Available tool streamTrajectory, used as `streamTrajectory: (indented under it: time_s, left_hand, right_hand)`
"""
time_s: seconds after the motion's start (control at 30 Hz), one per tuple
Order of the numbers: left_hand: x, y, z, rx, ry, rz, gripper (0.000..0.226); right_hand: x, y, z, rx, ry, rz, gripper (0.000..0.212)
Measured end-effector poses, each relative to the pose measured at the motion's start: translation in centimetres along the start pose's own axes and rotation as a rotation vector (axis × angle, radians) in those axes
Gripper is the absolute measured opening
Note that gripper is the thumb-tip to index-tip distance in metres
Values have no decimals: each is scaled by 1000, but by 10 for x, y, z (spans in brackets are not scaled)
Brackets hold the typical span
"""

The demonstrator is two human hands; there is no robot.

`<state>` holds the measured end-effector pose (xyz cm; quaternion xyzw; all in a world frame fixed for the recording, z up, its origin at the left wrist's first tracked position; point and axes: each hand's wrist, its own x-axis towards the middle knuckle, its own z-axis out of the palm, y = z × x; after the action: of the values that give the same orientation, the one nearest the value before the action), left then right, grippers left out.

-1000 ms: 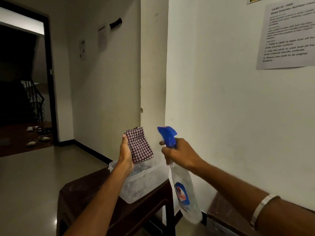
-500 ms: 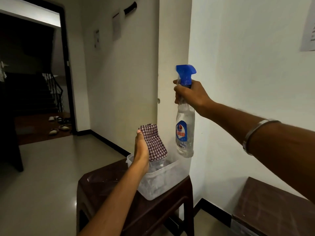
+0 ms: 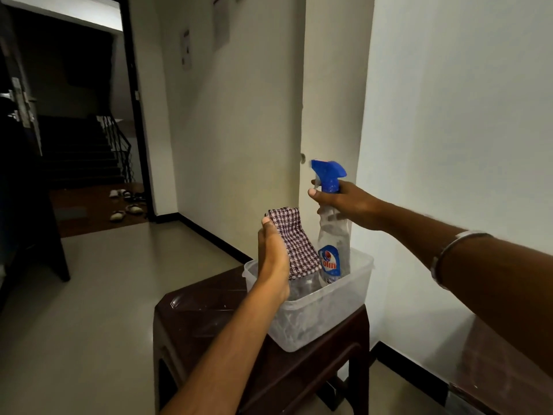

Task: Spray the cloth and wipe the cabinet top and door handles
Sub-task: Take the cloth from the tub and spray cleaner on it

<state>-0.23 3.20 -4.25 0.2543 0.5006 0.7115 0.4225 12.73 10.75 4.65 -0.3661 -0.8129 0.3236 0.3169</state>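
Observation:
My left hand [image 3: 273, 253] holds a folded red-and-white checked cloth [image 3: 291, 241] upright above a clear plastic tub [image 3: 323, 316]. My right hand [image 3: 347, 202] grips the neck of a clear spray bottle [image 3: 332, 250] with a blue trigger head [image 3: 328, 174]. The bottle's base stands inside the tub, just right of the cloth. Its nozzle points left. The brown cabinet top [image 3: 505, 375] shows at the lower right under my right forearm; its door handles are out of sight.
The tub sits on a dark brown stool [image 3: 209, 322] against a white wall [image 3: 449, 145]. An open doorway [image 3: 74, 130] at the left leads to dark stairs, with sandals [image 3: 125, 205] on the floor there. Pale floor [image 3: 89, 310] lies to the left.
My right hand has come down with the spray bottle, from raised above the cloth into the tub. My left hand keeps the cloth over the tub.

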Motion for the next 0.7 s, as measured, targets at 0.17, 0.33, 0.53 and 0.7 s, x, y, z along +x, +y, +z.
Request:
streamTrajectory:
  time_s: [0.17,0.33,0.53,0.7]
  left_hand:
    - [4,-3,0,14,-3,19,65]
    - [5,-3,-1,7,12,14,67]
    - [1,-2,-2,-49,-6,12,65]
    - [-7,3,0,-62,-26,22,63]
  right_hand:
    - [1,12,-1,62,-98,27,38]
    - [1,19,-5,79,-68,47,37]
    - [-14,27,1,54,2,86,48]
    - [-32,36,6,-12,59,166,78]
